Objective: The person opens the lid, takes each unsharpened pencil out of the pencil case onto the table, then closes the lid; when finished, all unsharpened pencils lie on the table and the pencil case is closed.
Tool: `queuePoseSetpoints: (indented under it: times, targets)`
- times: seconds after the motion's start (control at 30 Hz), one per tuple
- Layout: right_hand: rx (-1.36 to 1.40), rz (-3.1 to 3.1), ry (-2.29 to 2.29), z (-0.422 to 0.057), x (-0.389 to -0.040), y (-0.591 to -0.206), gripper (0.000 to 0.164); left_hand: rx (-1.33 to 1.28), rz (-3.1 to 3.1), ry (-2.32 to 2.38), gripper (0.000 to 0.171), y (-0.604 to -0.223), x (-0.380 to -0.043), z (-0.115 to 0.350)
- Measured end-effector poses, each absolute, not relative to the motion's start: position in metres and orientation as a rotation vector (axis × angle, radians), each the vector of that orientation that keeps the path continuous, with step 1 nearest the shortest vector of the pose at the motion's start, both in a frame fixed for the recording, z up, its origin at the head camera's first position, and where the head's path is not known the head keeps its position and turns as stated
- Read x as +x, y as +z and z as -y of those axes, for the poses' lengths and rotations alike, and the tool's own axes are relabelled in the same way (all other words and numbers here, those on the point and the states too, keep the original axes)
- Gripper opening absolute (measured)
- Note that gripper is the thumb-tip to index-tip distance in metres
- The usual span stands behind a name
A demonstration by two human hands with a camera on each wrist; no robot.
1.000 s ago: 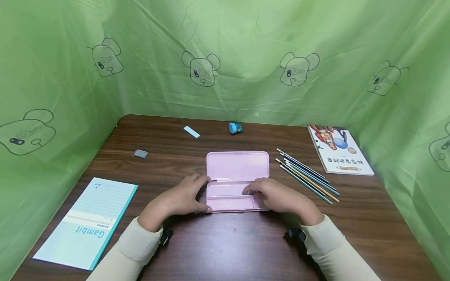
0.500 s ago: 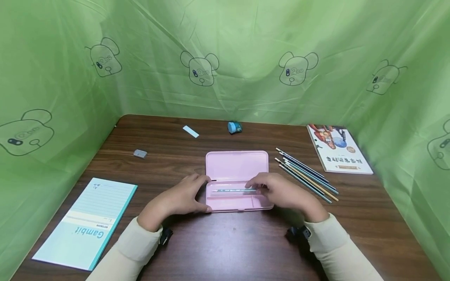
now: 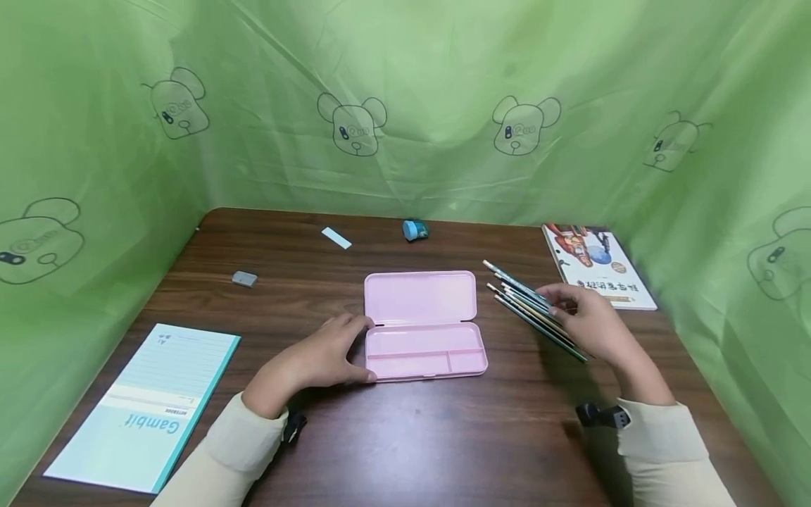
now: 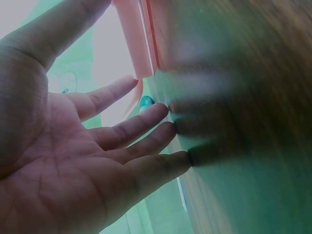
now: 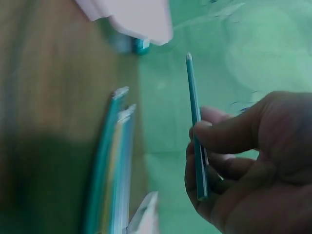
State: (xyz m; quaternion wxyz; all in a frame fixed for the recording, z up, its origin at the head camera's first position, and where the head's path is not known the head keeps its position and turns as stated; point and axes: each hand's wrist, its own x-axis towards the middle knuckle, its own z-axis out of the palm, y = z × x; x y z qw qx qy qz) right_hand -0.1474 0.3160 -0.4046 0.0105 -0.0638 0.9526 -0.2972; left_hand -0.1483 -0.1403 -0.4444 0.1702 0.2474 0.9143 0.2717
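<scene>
**Right hand leaves the case and takes up a pencil from the row**

Half a second ago the right hand (image 3: 586, 320) was over the lower tray of the pink pencil case (image 3: 421, 325), with a pencil lying along the tray's long compartment. Now that compartment looks bare in the head view, and the hand has crossed to the row of pencils (image 3: 529, 310) lying just right of the case, toward the right edge of the bench (image 3: 405, 436). The right wrist view shows its thumb and fingers pinching one teal pencil (image 5: 196, 131), lifted clear of the others, which lie side by side on the wood beneath. Whether this is the same pencil that lay in the tray cannot be told from the pictures.

The left hand (image 3: 326, 352) has not moved: it rests against the left end of the case, near the hinge, fingers straight and relaxed, holding nothing. The case itself lies open at the middle of the bench, lid flat toward the back edge, tray toward the person.

My reading is that the work now centres on the pencils and the open case, with the left hand steadying the case.

Elsewhere, a Gambit notebook (image 3: 142, 408) lies at the front left corner, a grey eraser (image 3: 244, 279) toward the left edge, a blue sharpener (image 3: 415, 229) by the back edge, and a picture book (image 3: 598, 266) at the back right corner.
</scene>
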Motion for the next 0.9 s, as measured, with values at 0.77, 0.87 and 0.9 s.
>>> queuePoseSetpoints:
  times: [0.77,0.87,0.9]
  targets:
    - [-0.211,-3.028,-0.754,-0.316,-0.140,-0.460,0.031,0.693,-2.606,0.775,0.082,-0.445,-0.147,0.140]
    - [-0.226,-3.035,-0.748,-0.315,-0.140,-0.459,0.032,0.697,-2.607,0.774,0.082,-0.445,-0.148,0.141]
    - [-0.225,-3.036,-0.746,-0.314,-0.140,-0.460,0.032,0.699,-2.607,0.774,0.082,-0.445,-0.148,0.141]
